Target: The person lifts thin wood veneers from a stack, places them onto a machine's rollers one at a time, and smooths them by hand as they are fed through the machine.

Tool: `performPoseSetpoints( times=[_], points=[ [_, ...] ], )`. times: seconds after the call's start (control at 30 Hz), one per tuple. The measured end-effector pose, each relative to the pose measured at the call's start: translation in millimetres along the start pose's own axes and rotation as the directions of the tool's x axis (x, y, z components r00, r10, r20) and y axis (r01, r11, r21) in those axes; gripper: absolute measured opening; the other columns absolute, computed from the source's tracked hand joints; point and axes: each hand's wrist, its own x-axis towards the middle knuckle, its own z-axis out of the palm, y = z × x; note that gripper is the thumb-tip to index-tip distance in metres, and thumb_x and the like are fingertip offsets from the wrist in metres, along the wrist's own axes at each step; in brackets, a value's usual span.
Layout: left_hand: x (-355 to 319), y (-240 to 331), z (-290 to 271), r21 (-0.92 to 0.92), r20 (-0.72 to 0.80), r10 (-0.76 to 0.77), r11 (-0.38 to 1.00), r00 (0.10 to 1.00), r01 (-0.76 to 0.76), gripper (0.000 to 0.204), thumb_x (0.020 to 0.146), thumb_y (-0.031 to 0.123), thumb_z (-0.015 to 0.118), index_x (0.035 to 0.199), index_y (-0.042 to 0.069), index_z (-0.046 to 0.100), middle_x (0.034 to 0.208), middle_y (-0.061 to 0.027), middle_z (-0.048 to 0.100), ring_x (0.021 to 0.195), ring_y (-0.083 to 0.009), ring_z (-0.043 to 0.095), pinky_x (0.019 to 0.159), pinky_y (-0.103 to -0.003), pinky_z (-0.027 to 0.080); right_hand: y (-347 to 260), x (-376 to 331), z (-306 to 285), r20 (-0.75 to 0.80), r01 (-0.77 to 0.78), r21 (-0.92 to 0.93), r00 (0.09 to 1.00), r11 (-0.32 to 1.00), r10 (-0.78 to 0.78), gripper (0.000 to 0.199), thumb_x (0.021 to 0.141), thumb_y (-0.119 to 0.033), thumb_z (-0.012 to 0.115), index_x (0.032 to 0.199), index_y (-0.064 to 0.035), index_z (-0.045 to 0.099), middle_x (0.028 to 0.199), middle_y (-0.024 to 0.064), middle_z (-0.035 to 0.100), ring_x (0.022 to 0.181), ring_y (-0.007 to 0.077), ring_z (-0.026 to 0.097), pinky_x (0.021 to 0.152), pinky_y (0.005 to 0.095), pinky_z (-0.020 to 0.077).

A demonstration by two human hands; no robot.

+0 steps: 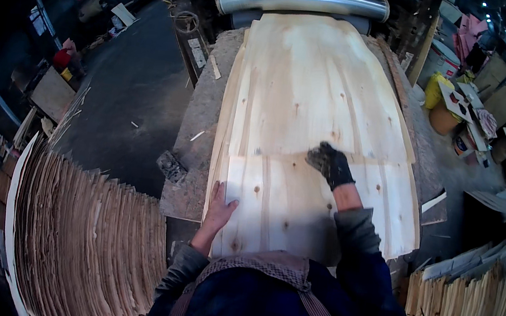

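Pale wood veneer sheets lie in front of me, knots and darker streaks on their surface. The nearer veneer sheet reaches almost to my apron, and the end of the farther one crosses it in a visible seam. My left hand, bare, rests at the near sheet's left edge with fingers stretched forward and thumb apart. Over the seam, right of the middle, lies my right hand in a dark, stained glove. Its fingers point left against the wood, partly bent, and hold nothing that I can see.
A shiny metal roller spans the far end of the worn table. Tall veneer stacks stand at the lower left and lower right. A dark lump sits on the table's left side. Buckets and a yellow bag stand beyond the right side.
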Motion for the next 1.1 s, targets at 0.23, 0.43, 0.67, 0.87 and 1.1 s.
performPoseSetpoints(
  times=[0.23, 0.43, 0.67, 0.87, 1.1],
  points=[
    [-4, -5, 5, -0.043, 0.022, -0.004, 0.999, 1.000, 0.005, 0.065, 0.075, 0.016, 0.064, 0.131, 0.001, 0.034, 0.140, -0.0206, 0.016, 0.128, -0.0337, 0.025, 0.102, -0.036, 0.029, 2, 34, 34, 0.148, -0.078, 0.077, 0.987, 0.994, 0.066, 0.023, 0.089, -0.015, 0.042, 0.109, -0.0029, 0.044, 0.120, 0.0206, 0.047, 0.108, 0.0352, 0.049, 0.093, 0.0479, 0.0408],
    [3, 5, -7, -0.524, 0.147, -0.212, 0.812, 0.966, 0.258, 0.059, 0.075, 0.005, 0.061, 0.128, 0.000, 0.038, 0.142, -0.0149, 0.012, 0.128, -0.0270, 0.025, 0.098, -0.032, 0.034, 55, -37, -13, 0.391, -0.152, -0.027, 0.908, 0.988, 0.150, 0.031, 0.090, -0.011, 0.039, 0.120, -0.0010, 0.039, 0.118, 0.0238, 0.047, 0.111, 0.0362, 0.047, 0.096, 0.0486, 0.0380],
    [27, -6, -13, -0.855, 0.414, -0.220, 0.240, 0.883, 0.460, 0.039, 0.074, -0.007, 0.052, 0.113, -0.001, 0.049, 0.110, -0.0117, 0.052, 0.099, -0.0226, 0.054, 0.085, -0.033, 0.046, 64, -172, -10, 0.322, -0.453, -0.082, 0.831, 0.888, 0.453, 0.036, 0.088, -0.014, 0.045, 0.122, -0.0006, 0.040, 0.119, 0.0238, 0.048, 0.109, 0.0372, 0.049, 0.094, 0.0468, 0.0389],
    [18, 22, -25, -0.920, 0.184, -0.176, 0.315, 0.967, 0.232, 0.040, 0.075, -0.011, 0.045, 0.113, -0.001, 0.047, 0.108, -0.0123, 0.055, 0.095, -0.0234, 0.057, 0.080, -0.035, 0.051, 67, -240, -13, 0.134, -0.469, -0.031, 0.873, 0.883, 0.469, 0.035, 0.089, -0.015, 0.044, 0.119, 0.0026, 0.042, 0.117, 0.0239, 0.049, 0.109, 0.0352, 0.049, 0.094, 0.0405, 0.0400],
    [14, 57, -48, -0.973, 0.152, -0.157, 0.149, 0.976, 0.176, 0.046, 0.072, -0.015, 0.047, 0.115, 0.003, 0.046, 0.102, -0.0117, 0.057, 0.089, -0.0212, 0.058, 0.075, -0.031, 0.050, 97, -269, -87, 0.102, -0.458, 0.146, 0.889, 0.877, 0.447, 0.033, 0.090, -0.022, 0.045, 0.113, 0.0010, 0.049, 0.105, 0.0184, 0.057, 0.091, 0.0288, 0.058, 0.082, 0.0356, 0.0467]
  ],
)
